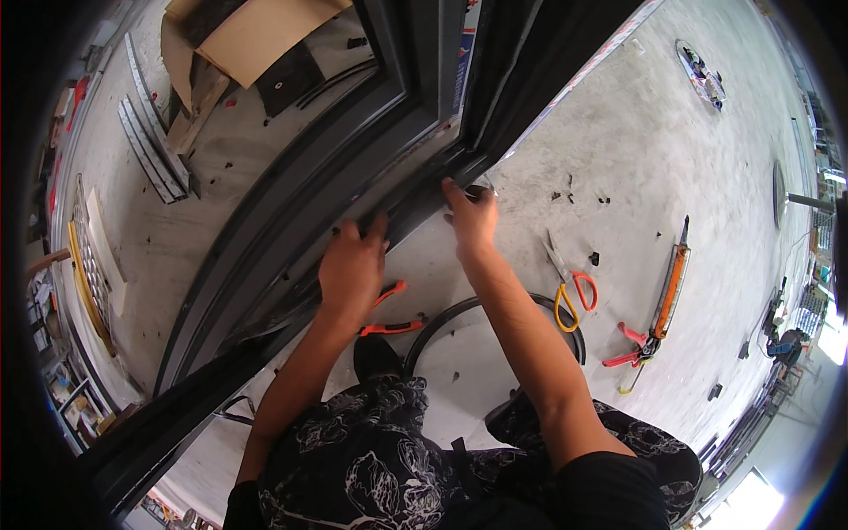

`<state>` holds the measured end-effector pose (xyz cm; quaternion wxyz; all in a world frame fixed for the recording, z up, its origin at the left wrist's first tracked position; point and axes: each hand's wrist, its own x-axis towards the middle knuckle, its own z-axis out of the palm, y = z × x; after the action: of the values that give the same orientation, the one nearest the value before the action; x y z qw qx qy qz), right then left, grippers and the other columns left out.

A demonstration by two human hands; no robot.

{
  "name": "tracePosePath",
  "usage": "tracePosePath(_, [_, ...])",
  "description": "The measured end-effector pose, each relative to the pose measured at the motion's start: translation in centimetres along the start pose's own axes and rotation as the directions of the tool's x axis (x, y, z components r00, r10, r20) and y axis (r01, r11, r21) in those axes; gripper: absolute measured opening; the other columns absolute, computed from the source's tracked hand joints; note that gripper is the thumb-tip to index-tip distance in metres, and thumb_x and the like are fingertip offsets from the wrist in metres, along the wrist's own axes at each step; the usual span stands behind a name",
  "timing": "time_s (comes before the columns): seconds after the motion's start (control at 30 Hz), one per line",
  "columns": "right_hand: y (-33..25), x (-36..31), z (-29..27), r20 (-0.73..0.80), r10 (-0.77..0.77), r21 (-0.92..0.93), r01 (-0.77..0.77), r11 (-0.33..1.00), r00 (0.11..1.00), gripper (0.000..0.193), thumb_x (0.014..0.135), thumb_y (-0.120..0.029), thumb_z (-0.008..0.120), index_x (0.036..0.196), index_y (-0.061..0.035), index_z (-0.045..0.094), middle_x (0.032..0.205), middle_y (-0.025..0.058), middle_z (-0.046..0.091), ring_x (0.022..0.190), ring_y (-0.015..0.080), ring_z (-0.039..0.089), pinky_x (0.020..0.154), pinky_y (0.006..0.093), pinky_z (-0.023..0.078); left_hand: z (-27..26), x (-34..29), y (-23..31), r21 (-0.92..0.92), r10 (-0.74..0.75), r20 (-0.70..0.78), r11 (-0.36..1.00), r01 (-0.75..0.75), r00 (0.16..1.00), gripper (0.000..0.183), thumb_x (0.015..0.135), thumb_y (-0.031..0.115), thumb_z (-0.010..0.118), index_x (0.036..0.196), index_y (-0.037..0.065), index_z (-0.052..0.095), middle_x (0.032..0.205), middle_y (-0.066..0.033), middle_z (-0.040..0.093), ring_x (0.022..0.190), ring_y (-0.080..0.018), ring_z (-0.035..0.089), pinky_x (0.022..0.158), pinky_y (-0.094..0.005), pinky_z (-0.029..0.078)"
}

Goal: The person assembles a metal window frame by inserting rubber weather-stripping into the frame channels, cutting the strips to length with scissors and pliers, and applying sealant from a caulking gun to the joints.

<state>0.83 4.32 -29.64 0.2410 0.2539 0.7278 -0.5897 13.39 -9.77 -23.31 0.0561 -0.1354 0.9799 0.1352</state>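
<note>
Crossing the head view from near left to far centre: one dark frame, mitred corner beyond the hands, near rail in front of the person.

Left hand: fingers bent down onto the near rail; whether they pinch anything, cannot tell.

Right hand: close to the corner, index finger reaching to the rail, thumb side partly hidden; grip, cannot tell.

Floor, grey, carrying the following. Orange-handled pliers: one pair, just right of the left forearm. Scissors: one pair, yellow and red handles, right of the right forearm. Caulking gun: one, orange barrel, farther right. Black strip: curved, passing behind the right forearm. Cardboard box: one, far left, past the frame.

Handling note, by judgement: the work at the rail seems best done with short, even finger pressure, the left hand steadying the length while the right hand works tight into the corner, fingertips clear of hard edges.
</note>
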Motion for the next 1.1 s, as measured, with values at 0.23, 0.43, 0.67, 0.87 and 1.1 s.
tracePosePath(0.23, [0.1, -0.1, 0.1, -0.006, -0.009, 0.028, 0.009, 1.000, 1.000, 0.045, 0.081, -0.032, 0.080, 0.100, 0.0031, 0.059, 0.092, 0.0088, 0.062, 0.080, 0.0178, 0.060, 0.066, 0.0329, 0.054, 0.2, -0.5, 0.3, 0.007, 0.024, -0.069, 1.000, -0.024, 0.997, 0.041, 0.086, 0.015, 0.068, 0.127, 0.014, 0.063, 0.096, -0.0128, 0.055, 0.081, -0.0309, 0.063, 0.066, -0.0393, 0.055])
tracePosePath(0.43, [1.6, 0.9, 0.3, -0.081, -0.078, -0.040, 0.075, 0.996, 0.994, 0.049, 0.080, -0.034, 0.080, 0.102, 0.0045, 0.059, 0.092, 0.0097, 0.062, 0.082, 0.0184, 0.060, 0.066, 0.0336, 0.054, 0.4, -0.4, 0.3, 0.006, 0.038, -0.078, 0.999, -0.038, 0.996, 0.042, 0.085, 0.014, 0.068, 0.127, 0.014, 0.063, 0.095, -0.0128, 0.055, 0.081, -0.0304, 0.063, 0.066, -0.0386, 0.055])
tracePosePath(0.67, [1.5, 1.4, 0.8, -0.099, -0.085, -0.059, 0.079, 0.995, 0.991, 0.052, 0.077, -0.036, 0.082, 0.099, 0.0044, 0.057, 0.091, 0.0105, 0.062, 0.077, 0.0183, 0.060, 0.062, 0.0328, 0.053, 0.8, -0.3, 0.1, 0.025, 0.027, -0.058, 0.999, -0.025, 0.998, 0.040, 0.085, 0.013, 0.067, 0.126, 0.013, 0.064, 0.094, -0.0124, 0.054, 0.078, -0.0301, 0.062, 0.064, -0.0385, 0.055])
tracePosePath(0.87, [0.8, 0.8, 1.2, -0.125, -0.067, -0.086, 0.056, 0.995, 0.990, 0.057, 0.075, -0.038, 0.081, 0.103, 0.0056, 0.057, 0.101, 0.0188, 0.067, 0.093, 0.0302, 0.064, 0.087, 0.0380, 0.049, 1.2, -0.6, 0.1, 0.039, -0.010, -0.051, 0.999, 0.012, 0.999, 0.042, 0.087, 0.012, 0.067, 0.128, 0.013, 0.062, 0.100, -0.0143, 0.054, 0.082, -0.0314, 0.061, 0.068, -0.0401, 0.053])
tracePosePath(1.1, [1.2, 1.3, 0.9, -0.138, -0.073, -0.063, 0.064, 0.996, 0.988, 0.060, 0.072, -0.041, 0.085, 0.101, 0.0035, 0.057, 0.090, 0.0108, 0.063, 0.078, 0.0199, 0.060, 0.064, 0.0342, 0.052, 1.5, -0.5, -0.2, 0.079, 0.053, -0.105, 0.996, -0.045, 0.993, 0.040, 0.086, 0.015, 0.067, 0.125, 0.014, 0.064, 0.094, -0.0124, 0.054, 0.077, -0.0292, 0.063, 0.059, -0.0371, 0.055])
